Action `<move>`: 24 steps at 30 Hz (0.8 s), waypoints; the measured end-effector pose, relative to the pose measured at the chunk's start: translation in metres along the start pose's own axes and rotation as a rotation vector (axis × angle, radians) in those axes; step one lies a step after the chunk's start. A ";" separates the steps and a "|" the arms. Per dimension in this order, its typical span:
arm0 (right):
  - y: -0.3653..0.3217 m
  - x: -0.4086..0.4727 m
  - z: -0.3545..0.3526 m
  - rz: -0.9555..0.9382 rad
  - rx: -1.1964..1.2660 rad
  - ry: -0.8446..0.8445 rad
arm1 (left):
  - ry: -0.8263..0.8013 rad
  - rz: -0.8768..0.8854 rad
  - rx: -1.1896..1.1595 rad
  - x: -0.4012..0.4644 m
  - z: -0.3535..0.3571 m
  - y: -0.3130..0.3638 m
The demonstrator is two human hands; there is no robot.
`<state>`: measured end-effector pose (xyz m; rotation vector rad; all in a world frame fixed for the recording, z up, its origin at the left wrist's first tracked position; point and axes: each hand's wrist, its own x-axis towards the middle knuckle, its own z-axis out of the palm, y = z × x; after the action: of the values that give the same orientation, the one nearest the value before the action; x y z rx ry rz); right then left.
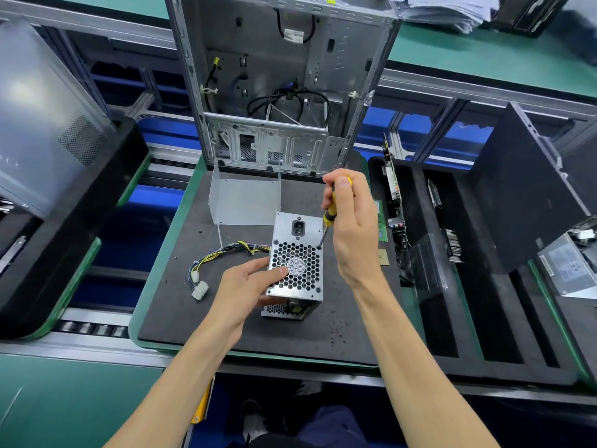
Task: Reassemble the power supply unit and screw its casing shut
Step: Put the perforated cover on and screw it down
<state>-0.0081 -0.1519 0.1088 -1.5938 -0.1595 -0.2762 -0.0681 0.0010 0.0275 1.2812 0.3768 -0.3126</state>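
**Screwdriver on the shiny metal box**

The shiny grey metal power supply box (295,270) with honeycomb holes stands mid black foam worktop (181,305). Left hand (247,287) holds its near-left side. Right hand (350,227) fingers wrap the yellow-and-black screwdriver (329,215), hiding most of its handle; tip at the box's far-right corner.

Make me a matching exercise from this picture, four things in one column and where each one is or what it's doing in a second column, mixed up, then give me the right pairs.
Column one
1. screwdriver
2. left hand
3. cable bundle
4. computer case

Column two
A. trails over the mat, left of the power supply unit
B. stands open behind the mat
C. tip at the upper right corner of the fan grille, held by the right hand
D. steadies the unit's left side, thumb on the grille

Pairs: 1-C, 2-D, 3-A, 4-B
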 end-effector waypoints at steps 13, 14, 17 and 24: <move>-0.003 0.015 -0.022 0.138 0.477 0.105 | 0.294 0.250 0.720 -0.002 0.000 0.015; -0.005 0.020 -0.033 0.150 0.615 0.149 | 0.323 0.339 0.790 -0.003 0.003 0.025; -0.003 0.035 -0.069 0.217 0.882 0.322 | 0.273 0.572 0.837 0.006 0.023 0.057; 0.040 0.038 -0.138 0.476 1.408 0.648 | -0.199 0.474 1.247 0.098 0.113 0.088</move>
<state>0.0284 -0.2943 0.0843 -0.0750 0.4527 -0.2024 0.0689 -0.0872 0.0873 2.4651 -0.3919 -0.2583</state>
